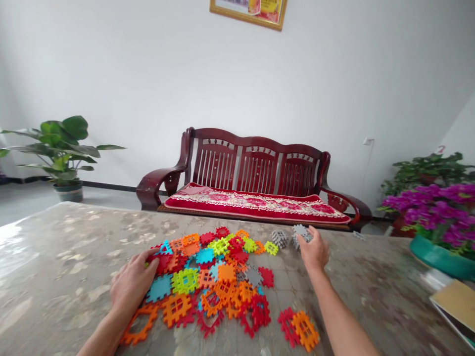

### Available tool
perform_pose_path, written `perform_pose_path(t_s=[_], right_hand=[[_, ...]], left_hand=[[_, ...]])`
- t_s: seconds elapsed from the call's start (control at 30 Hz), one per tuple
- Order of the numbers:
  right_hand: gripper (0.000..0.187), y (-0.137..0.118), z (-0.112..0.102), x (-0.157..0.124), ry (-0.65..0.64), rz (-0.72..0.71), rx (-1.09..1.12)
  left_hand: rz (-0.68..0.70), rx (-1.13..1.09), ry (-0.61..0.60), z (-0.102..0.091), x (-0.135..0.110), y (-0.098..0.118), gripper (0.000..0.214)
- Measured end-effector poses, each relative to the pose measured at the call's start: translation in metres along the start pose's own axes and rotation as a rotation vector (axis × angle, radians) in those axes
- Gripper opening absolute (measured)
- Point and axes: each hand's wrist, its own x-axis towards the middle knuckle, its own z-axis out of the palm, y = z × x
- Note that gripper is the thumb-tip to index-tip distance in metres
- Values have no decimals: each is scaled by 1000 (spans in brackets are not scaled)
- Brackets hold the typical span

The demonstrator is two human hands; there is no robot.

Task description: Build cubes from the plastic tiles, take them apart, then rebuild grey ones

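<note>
A heap of flat plastic interlocking tiles (218,277) in red, orange, green, blue and grey lies on the marbled table (55,257). My left hand (131,284) rests on the heap's left side, fingers curled over a red tile (161,261). My right hand (314,249) reaches to the far side and grips a grey tile assembly (301,232). A second grey tile assembly (279,238) stands just left of it. A joined red and orange pair (300,329) lies apart at the near right.
A dark red wooden bench (256,168) with a red cushion stands beyond the table. A potted leafy plant (61,148) is at the far left. A teal pot of purple flowers (441,217) and books (454,301) sit at the table's right edge.
</note>
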Motion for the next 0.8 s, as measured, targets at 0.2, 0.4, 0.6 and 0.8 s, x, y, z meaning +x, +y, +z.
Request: perform_pose_path(t_s=[0.2, 0.4, 0.6, 0.8], right_hand=[[53, 14, 0, 18, -31, 70, -68], [55, 22, 6, 22, -76, 88, -29], [51, 14, 7, 8, -62, -7, 302], [39, -25, -2, -42, -744, -274, 687]], left_hand=[[-7, 16, -7, 2, 1, -1, 48], [-8, 19, -14, 3, 2, -3, 47], [-3, 16, -6, 3, 1, -1, 47], [-3, 7, 2, 2, -1, 1, 47]])
